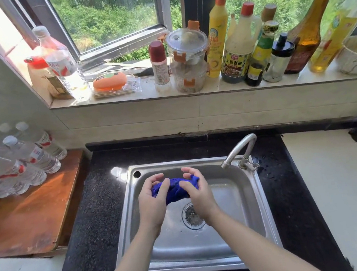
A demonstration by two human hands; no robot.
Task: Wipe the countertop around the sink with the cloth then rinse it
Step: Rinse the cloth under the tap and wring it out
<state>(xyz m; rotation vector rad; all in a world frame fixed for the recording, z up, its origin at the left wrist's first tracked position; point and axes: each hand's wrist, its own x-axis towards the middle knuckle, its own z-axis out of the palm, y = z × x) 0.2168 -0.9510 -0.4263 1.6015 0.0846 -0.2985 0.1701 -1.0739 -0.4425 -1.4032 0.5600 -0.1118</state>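
Blue cloth [175, 190] is hanging bunched over the sink [255, 195], its length running between left hand [153, 201] and right hand [198, 194], both gripping; the faucet [240, 149] is sitting up-right, nearer the right.

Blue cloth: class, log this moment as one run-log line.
stage: rinsing | blue cloth: bunched, held over sink | left hand, right hand: both gripping it | faucet: no water stream visible
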